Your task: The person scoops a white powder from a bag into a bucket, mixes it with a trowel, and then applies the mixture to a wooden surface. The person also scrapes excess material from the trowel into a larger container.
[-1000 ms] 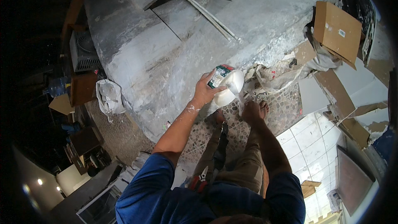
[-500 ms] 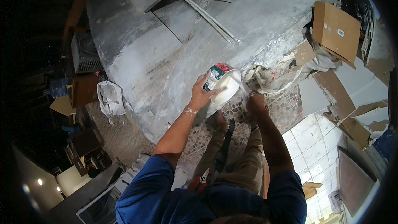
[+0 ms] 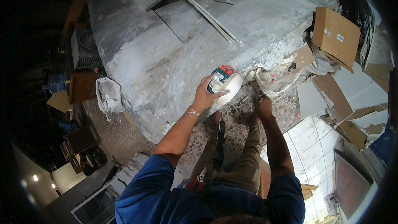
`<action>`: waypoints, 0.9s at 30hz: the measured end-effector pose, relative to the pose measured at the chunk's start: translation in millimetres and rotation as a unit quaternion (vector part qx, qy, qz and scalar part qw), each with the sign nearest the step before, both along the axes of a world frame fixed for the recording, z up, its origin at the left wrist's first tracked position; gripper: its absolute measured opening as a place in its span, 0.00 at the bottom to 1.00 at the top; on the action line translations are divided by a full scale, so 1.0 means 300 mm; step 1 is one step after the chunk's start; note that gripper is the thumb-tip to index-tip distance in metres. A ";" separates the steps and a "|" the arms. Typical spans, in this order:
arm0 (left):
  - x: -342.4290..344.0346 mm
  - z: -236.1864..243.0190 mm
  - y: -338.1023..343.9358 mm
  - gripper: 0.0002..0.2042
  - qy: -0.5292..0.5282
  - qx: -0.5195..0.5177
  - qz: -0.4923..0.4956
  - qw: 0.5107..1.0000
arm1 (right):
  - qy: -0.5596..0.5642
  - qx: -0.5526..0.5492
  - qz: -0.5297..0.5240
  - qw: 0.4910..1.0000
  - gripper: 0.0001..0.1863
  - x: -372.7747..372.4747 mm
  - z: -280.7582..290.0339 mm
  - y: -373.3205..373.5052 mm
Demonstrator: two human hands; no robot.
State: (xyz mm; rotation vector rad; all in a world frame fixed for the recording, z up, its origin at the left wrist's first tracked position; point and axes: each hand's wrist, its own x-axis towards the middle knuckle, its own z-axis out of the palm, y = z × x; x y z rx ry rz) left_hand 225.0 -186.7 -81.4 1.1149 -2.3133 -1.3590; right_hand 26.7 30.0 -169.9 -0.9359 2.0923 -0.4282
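Observation:
My left hand (image 3: pixel 204 96) grips a round white tub (image 3: pixel 225 84) with a red and green label, held tilted on its side just off the front edge of a dusty grey slab (image 3: pixel 174 45). My right hand (image 3: pixel 263 107) hangs lower, to the right of the tub, with its fingers closed near a crumpled torn paper sack (image 3: pixel 275 79). Whether the right hand holds something cannot be made out. Both arms wear blue sleeves.
A brown cardboard box (image 3: pixel 336 36) and flattened cardboard sheets (image 3: pixel 338 95) lie at the right. A white bag (image 3: pixel 108 94) sits by the slab's left corner. Thin metal strips (image 3: pixel 207 14) lie across the slab. Pebble flooring (image 3: pixel 240 120) and white tiles (image 3: pixel 315 141) are underfoot.
My left hand has lifted the tub slightly and tipped it further. My right hand has dropped away from the tub, down and to the right.

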 end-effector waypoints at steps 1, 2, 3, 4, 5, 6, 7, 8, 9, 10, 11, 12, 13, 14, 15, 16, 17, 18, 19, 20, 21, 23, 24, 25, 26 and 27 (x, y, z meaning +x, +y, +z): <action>0.003 -0.011 0.006 0.46 0.011 0.025 0.012 1.000 | 0.012 0.001 -0.008 1.000 0.25 0.001 -0.054 0.030; 0.002 -0.019 0.008 0.46 0.024 0.050 0.023 0.998 | 0.024 0.002 -0.016 1.000 0.26 0.002 -0.108 0.061; 0.016 -0.026 0.009 0.46 0.032 0.071 0.039 0.996 | 0.051 0.015 0.078 0.996 0.27 0.038 -0.101 0.060; 0.016 -0.019 0.017 0.45 0.014 0.054 0.027 0.998 | 0.079 0.031 0.168 0.982 0.28 0.086 -0.079 0.071; 0.014 -0.013 0.028 0.45 -0.003 0.037 0.014 0.999 | 0.061 0.026 0.141 0.988 0.28 0.151 -0.056 0.078; 0.018 0.001 0.032 0.44 -0.021 0.016 0.002 1.000 | 0.041 0.017 0.115 0.992 0.28 0.220 -0.025 0.078; 0.023 0.003 0.036 0.44 -0.008 0.017 0.010 1.000 | -0.054 -0.025 0.077 0.995 0.28 0.246 -0.084 0.092; 0.022 -0.008 0.031 0.44 0.009 0.017 0.015 1.000 | -0.150 -0.063 0.035 0.986 0.28 0.272 -0.154 0.111; 0.026 -0.011 0.031 0.43 0.023 0.021 0.023 0.999 | -0.177 -0.113 0.037 0.977 0.27 0.284 -0.173 0.121; 0.025 -0.017 0.027 0.44 0.024 0.019 0.017 0.999 | -0.203 -0.162 0.039 0.965 0.26 0.289 -0.191 0.135; 0.023 -0.023 0.020 0.44 0.026 0.018 0.012 0.999 | -0.107 -0.097 0.107 0.984 0.29 0.277 -0.214 0.146; 0.042 -0.031 0.027 0.44 0.020 0.017 0.015 1.000 | -0.017 -0.030 0.182 0.983 0.32 0.248 -0.188 0.128; 0.073 -0.036 0.037 0.44 0.016 0.025 0.034 0.999 | -0.037 0.001 0.163 0.986 0.30 0.227 -0.090 0.067; 0.093 -0.031 0.043 0.44 0.014 0.032 0.050 0.998 | -0.053 0.033 0.143 0.988 0.29 0.199 0.023 0.005; 0.109 -0.022 0.043 0.44 0.014 0.039 0.064 0.997 | -0.067 0.067 0.122 0.988 0.27 0.168 0.139 -0.057; 0.086 -0.011 0.042 0.44 -0.008 0.034 0.060 0.998 | -0.153 0.022 0.038 0.987 0.23 0.198 0.093 -0.033; 0.017 0.003 0.054 0.45 -0.024 0.036 0.043 0.998 | -0.118 -0.051 -0.007 0.992 0.23 0.298 -0.172 0.111; -0.036 0.026 0.072 0.45 -0.038 0.039 0.027 0.998 | -0.073 -0.121 -0.042 0.989 0.23 0.386 -0.415 0.243; -0.021 0.017 0.071 0.45 -0.027 0.014 0.027 0.999 | -0.134 -0.143 -0.066 0.978 0.24 0.473 -0.467 0.276; -0.007 0.000 0.072 0.45 -0.012 -0.010 0.025 1.000 | -0.190 -0.163 -0.089 0.964 0.25 0.535 -0.482 0.282; 0.009 -0.012 0.074 0.46 0.001 -0.035 0.024 0.999 | -0.247 -0.183 -0.111 0.945 0.26 0.558 -0.483 0.276; 0.050 -0.037 0.078 0.47 -0.012 -0.001 0.030 0.999 | -0.376 -0.129 -0.200 0.896 0.25 0.513 -0.400 0.262; 0.070 -0.043 0.083 0.47 -0.020 0.018 0.033 0.999 | -0.388 -0.122 -0.194 0.893 0.26 0.462 -0.322 0.243; 0.083 -0.039 0.090 0.48 -0.013 0.016 0.037 0.999 | -0.400 -0.116 -0.190 0.889 0.26 0.406 -0.223 0.213; 0.099 -0.021 0.093 0.48 -0.007 0.009 0.045 0.999 | -0.363 -0.135 -0.130 0.913 0.28 0.314 -0.087 0.134; 0.088 -0.010 0.100 0.49 0.006 0.008 0.043 0.999 | -0.334 -0.147 -0.116 0.924 0.30 0.250 -0.016 0.090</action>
